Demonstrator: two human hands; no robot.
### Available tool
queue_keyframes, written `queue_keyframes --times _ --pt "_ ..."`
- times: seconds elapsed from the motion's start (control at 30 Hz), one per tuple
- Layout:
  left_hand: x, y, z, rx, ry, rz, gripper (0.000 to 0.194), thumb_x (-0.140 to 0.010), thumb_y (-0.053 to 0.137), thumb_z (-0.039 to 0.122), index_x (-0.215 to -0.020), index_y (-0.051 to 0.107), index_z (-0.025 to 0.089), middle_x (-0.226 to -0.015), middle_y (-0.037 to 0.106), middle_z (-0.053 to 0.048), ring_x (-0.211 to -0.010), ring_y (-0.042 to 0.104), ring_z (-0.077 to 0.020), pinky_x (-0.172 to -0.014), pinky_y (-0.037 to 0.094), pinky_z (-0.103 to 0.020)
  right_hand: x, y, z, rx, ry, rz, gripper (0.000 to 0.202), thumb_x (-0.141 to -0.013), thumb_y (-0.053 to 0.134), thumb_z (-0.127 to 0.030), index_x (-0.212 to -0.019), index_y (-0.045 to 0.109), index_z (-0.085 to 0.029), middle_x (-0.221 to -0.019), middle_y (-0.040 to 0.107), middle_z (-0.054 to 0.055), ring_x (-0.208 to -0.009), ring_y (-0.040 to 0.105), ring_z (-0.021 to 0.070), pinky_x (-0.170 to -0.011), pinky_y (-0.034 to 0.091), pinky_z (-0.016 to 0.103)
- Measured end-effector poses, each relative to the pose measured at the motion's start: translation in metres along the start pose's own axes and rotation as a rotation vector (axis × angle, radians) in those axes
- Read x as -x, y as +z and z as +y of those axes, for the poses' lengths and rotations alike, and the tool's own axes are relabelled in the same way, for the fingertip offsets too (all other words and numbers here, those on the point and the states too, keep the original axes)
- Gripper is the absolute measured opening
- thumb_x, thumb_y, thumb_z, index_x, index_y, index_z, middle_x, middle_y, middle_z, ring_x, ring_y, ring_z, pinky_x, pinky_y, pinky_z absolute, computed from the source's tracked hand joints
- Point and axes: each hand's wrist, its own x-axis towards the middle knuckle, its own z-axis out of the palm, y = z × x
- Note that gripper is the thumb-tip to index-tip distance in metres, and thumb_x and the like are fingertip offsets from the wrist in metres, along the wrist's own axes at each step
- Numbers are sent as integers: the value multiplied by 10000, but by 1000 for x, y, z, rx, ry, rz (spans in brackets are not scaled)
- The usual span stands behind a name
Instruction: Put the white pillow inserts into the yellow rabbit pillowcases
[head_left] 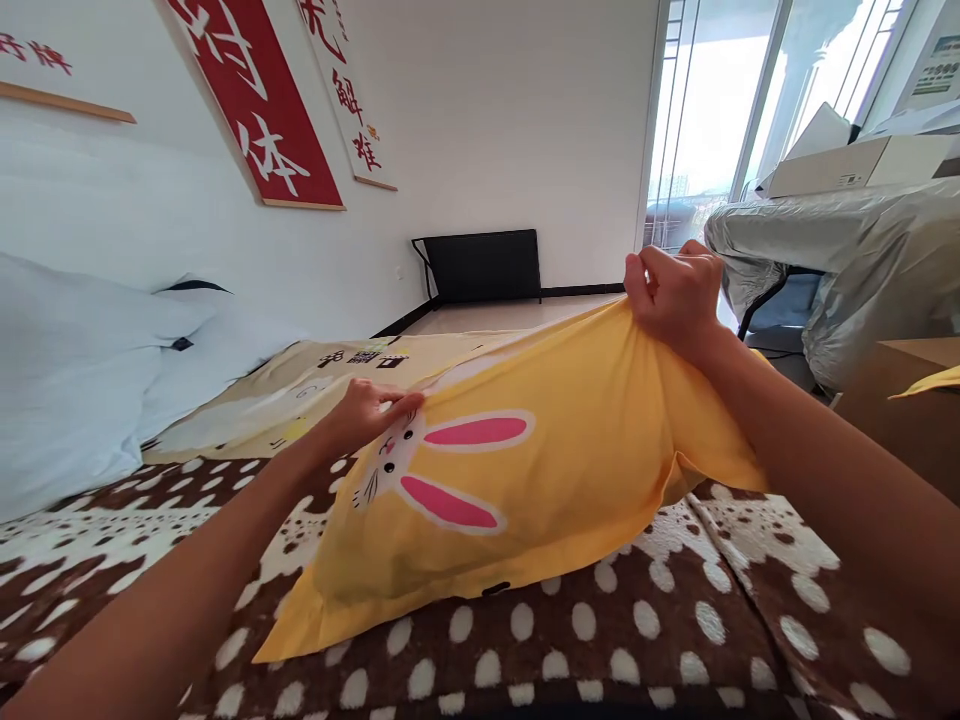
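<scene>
One yellow pillowcase (577,460) lies on the spotted blanket (555,625); our left hand (364,408) pinches its edge, our right hand (679,295) clutches the raised end, probably to hold it taut

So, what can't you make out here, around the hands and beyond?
All in the head view:
- Inside of the yellow cotton-like rabbit-print pillowcase: its cloth hides it.
- Palm of the right hand: hidden behind curled fingers.
- Rest of the pointed yellow cloth: cut off by the right edge.
- Wording on the white wall sheet: too small.
</scene>
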Motion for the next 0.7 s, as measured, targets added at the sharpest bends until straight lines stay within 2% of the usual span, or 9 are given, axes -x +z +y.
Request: queue_keyframes --times 0.07,0.13,0.27,0.37,0.47,0.53,0.63,0.7 --pt "7 -4 19 124 15 -64 599 -831 260 662 -684 607 196 -746 666 -28 -699 558 -199 -690 394 -300 -3 -5 0 2 42 54 421 -937 264 -395 -711 568 -212 -497 405 13 -597 525 199 -720 387 381" --pt "14 0 42 155 64 -186 588 -828 253 674 -651 545 195 -712 625 -27 -665 540 -195 -619 381 -294 -6 -10 -3 -15 58 93 440 -945 244 -394 -702 563 -215 -503 397 8 -595 521 192 -699 385 363" --pt "16 24 80 164 99 -442 558 -776 352 710 -751 541 186 -832 637 -53 -749 568 -228 -636 396 -286 -7 -16 -21 -130 16 143 446 -958 237 -380 -689 553 -214 -513 383 -10 -557 480 157 -647 365 321" --pt "8 47 89 221 76 -494 596 -772 361 704 -873 596 166 -953 665 -81 -834 589 -257 -688 414 -290 -6 -17 -41 -215 -17 84 373 -945 314 -351 -715 568 -205 -522 405 -18 -551 451 140 -623 344 302" --pt "2 63 91 276 90 -439 584 -776 369 682 -919 618 174 -980 674 -78 -857 586 -259 -717 405 -293 -5 -19 -53 -181 -79 -141 277 -902 417 -366 -798 612 -199 -573 491 -6 -598 479 150 -641 346 299" --pt "1 66 89 266 82 -370 547 -753 412 682 -777 605 171 -834 662 -70 -774 571 -244 -667 383 -287 -3 -21 -46 -83 -180 -374 258 -856 482 -406 -880 640 -202 -632 557 9 -643 512 167 -663 354 301" --pt "5 58 76 295 77 -248 531 -756 408 678 -587 477 179 -622 541 -22 -608 488 -170 -562 330 -259 4 -22 -7 145 -288 -728 347 -751 601 -463 -975 664 -206 -760 633 54 -743 560 216 -693 369 319" --pt "9 49 59 330 63 -118 530 -799 320 656 -570 399 186 -563 441 5 -547 405 -129 -528 302 -246 12 -22 25 246 -255 -876 391 -647 698 -465 -930 693 -195 -812 654 76 -789 576 242 -691 382 323"
